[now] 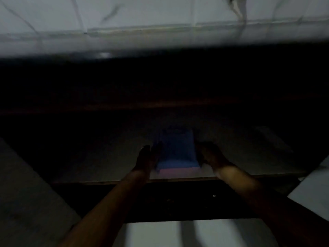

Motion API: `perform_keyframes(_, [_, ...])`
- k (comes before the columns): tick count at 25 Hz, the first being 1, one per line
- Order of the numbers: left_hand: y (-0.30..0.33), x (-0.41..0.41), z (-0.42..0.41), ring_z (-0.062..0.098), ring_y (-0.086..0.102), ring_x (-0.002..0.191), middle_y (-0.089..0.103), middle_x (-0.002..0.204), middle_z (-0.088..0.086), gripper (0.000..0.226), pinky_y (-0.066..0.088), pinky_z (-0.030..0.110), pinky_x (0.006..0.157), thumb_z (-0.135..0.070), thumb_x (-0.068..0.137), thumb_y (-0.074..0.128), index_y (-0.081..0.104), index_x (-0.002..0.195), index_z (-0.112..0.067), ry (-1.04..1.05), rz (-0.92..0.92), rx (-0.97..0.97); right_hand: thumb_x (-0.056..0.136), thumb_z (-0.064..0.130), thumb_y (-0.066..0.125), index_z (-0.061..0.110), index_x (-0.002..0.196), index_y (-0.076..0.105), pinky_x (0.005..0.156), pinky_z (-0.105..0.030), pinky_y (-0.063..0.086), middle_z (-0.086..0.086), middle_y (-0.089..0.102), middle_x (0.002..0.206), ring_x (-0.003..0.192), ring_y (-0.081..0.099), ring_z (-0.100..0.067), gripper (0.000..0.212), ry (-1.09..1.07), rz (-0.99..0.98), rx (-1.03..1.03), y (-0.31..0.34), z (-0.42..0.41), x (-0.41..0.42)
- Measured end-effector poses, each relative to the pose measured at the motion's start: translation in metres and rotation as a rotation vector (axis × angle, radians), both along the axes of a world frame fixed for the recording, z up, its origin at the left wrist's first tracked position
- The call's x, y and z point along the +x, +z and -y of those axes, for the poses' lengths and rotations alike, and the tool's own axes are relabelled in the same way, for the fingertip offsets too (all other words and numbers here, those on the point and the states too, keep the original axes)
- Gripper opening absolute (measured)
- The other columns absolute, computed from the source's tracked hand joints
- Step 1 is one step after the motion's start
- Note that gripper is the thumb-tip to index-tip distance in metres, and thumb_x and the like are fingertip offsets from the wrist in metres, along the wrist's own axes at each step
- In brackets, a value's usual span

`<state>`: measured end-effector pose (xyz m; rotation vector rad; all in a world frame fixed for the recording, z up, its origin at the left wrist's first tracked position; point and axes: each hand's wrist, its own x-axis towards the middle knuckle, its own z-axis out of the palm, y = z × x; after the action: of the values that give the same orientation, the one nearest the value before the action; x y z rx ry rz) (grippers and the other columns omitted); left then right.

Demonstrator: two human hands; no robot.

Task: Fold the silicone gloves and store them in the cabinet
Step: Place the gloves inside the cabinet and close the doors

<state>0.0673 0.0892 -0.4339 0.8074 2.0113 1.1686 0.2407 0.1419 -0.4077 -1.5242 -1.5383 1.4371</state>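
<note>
Inside the dark cabinet, the folded gloves (175,152) (a blue layer over a pink one) lie on the shelf (99,163) near its front edge. The left hand (148,157) and right hand (211,154) flank the stack, palms against its sides; whether either grip actually clasps it cannot be told in this gloom. A pale counter (160,20) spans above.

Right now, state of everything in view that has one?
folded gloves: blue stack with a pink layer underneath, lying on the shelf.
left hand: against the stack's left side, grip unclear in the dark.
right hand: against its right side, grip unclear.
cabinet shelf: open, dim.
</note>
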Motion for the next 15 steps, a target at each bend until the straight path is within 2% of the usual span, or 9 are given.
perform_keyframes(2, [0.019,0.01,0.035,0.019,0.061,0.082,0.056,0.13,0.017,0.061,0.044,0.007,0.049,-0.042,0.092,0.053,0.041,0.137,-0.002,-0.011,0.016,-0.065,0.094,0.017,0.054,-0.008,0.096,0.065,0.074,-0.037,0.048,-0.023,0.064,0.093,0.079,0.057,-0.027,0.029,-0.034,0.116,0.035,0.009,0.026,0.012])
perform_keyframes(4, [0.041,0.022,0.081,0.021,0.057,0.112,0.05,0.139,0.014,0.066,0.046,0.011,0.082,-0.041,0.089,0.059,0.035,0.142,-0.008,-0.107,0.062,-0.136,0.092,0.009,0.053,-0.006,0.108,0.062,0.082,-0.042,0.048,-0.017,0.063,0.093,0.082,0.056,-0.028,0.024,-0.09,0.067,-0.045,0.025,0.065,0.023])
perform_keyframes(5, [0.06,0.024,0.105,0.02,0.056,0.116,0.05,0.139,0.012,0.06,0.046,0.015,0.09,-0.038,0.089,0.061,0.039,0.139,-0.012,-0.208,0.087,-0.17,0.093,0.007,0.051,-0.005,0.11,0.061,0.083,-0.045,0.049,-0.02,0.064,0.092,0.08,0.055,-0.028,0.023,-0.104,0.021,-0.115,0.04,0.086,0.023])
perform_keyframes(7, [0.105,0.034,0.158,0.01,0.061,0.107,0.061,0.126,0.001,0.032,0.047,0.004,0.078,-0.032,0.088,0.063,0.057,0.118,-0.024,-0.469,0.029,-0.245,0.094,0.004,0.045,0.002,0.105,0.062,0.085,-0.049,0.05,-0.025,0.064,0.099,0.085,0.057,-0.032,0.02,-0.049,-0.021,-0.241,0.072,0.135,0.016])
perform_keyframes(8, [0.131,0.038,0.184,0.007,0.061,0.104,0.062,0.119,-0.005,0.024,0.046,0.0,0.073,-0.033,0.087,0.064,0.06,0.11,-0.026,-0.538,-0.037,-0.288,0.094,0.003,0.044,0.006,0.1,0.061,0.078,-0.046,0.051,-0.023,0.064,0.101,0.088,0.058,-0.032,0.019,0.029,-0.008,-0.283,0.086,0.162,0.013])
perform_keyframes(9, [0.155,0.037,0.207,0.007,0.06,0.106,0.061,0.119,-0.007,0.029,0.047,0.002,0.077,-0.036,0.087,0.064,0.061,0.113,-0.024,-0.556,-0.112,-0.294,0.094,0.003,0.044,0.009,0.097,0.061,0.069,-0.038,0.05,-0.019,0.065,0.097,0.085,0.058,-0.028,0.019,0.096,0.005,-0.318,0.102,0.187,0.006])
perform_keyframes(10, [0.182,0.032,0.229,0.008,0.058,0.111,0.058,0.124,-0.006,0.037,0.047,0.009,0.088,-0.038,0.087,0.063,0.059,0.119,-0.02,-0.532,-0.188,-0.298,0.093,0.003,0.045,0.011,0.095,0.061,0.064,-0.032,0.046,-0.013,0.064,0.088,0.079,0.056,-0.023,0.018,0.146,0.007,-0.369,0.118,0.213,-0.005])
perform_keyframes(12, [0.225,0.022,0.265,0.012,0.05,0.124,0.05,0.135,-0.003,0.05,0.037,0.014,0.102,-0.039,0.089,0.059,0.05,0.133,-0.015,-0.546,-0.379,-0.326,0.091,0.003,0.046,0.014,0.087,0.06,0.067,-0.03,0.043,-0.005,0.058,0.075,0.071,0.053,-0.018,0.019,0.26,0.006,-0.46,0.136,0.266,-0.022])
perform_keyframes(15, [0.3,-0.015,0.327,0.018,0.049,0.127,0.052,0.137,0.006,0.046,0.032,0.014,0.1,-0.031,0.093,0.053,0.048,0.135,-0.012,-0.587,-0.584,-0.326,0.089,0.005,0.049,0.02,0.079,0.058,0.061,-0.023,0.043,-0.003,0.06,0.076,0.072,0.056,-0.017,0.021,0.46,0.079,-0.489,0.187,0.336,-0.057])
